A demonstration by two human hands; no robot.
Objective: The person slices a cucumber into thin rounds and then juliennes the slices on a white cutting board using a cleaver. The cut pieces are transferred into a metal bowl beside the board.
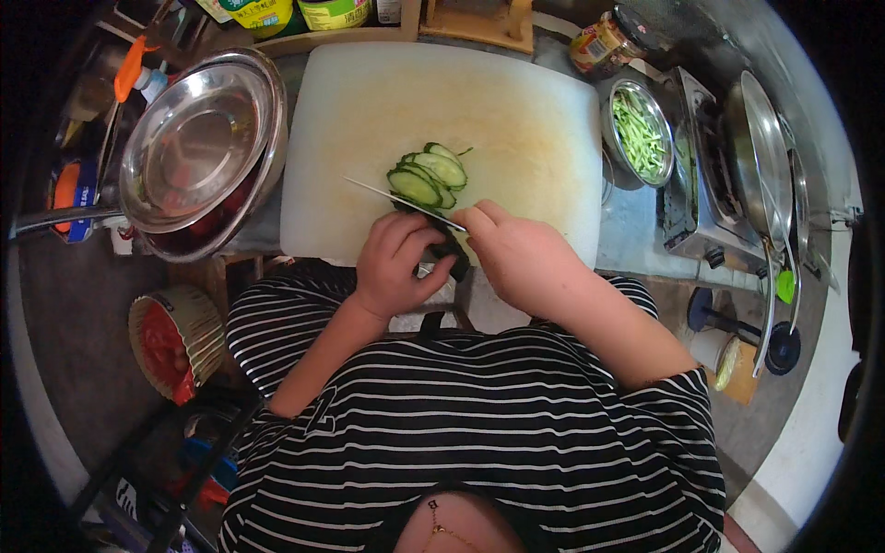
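Observation:
On the near part of a white plastic cutting board, my left hand grips a dark green cucumber that reaches past the board's near edge. My right hand holds a knife, seen nearly edge-on, its blade slanting to the upper left against the cucumber's far end. Just beyond the blade lie several overlapping oval cucumber slices, pale inside with dark rims. My right hand's fingers hide the knife handle.
Stacked steel bowls stand left of the board. To the right are a steel bowl of shredded green vegetable, a gas stove, a steel pan and a glass jar. A lined waste bin is at lower left.

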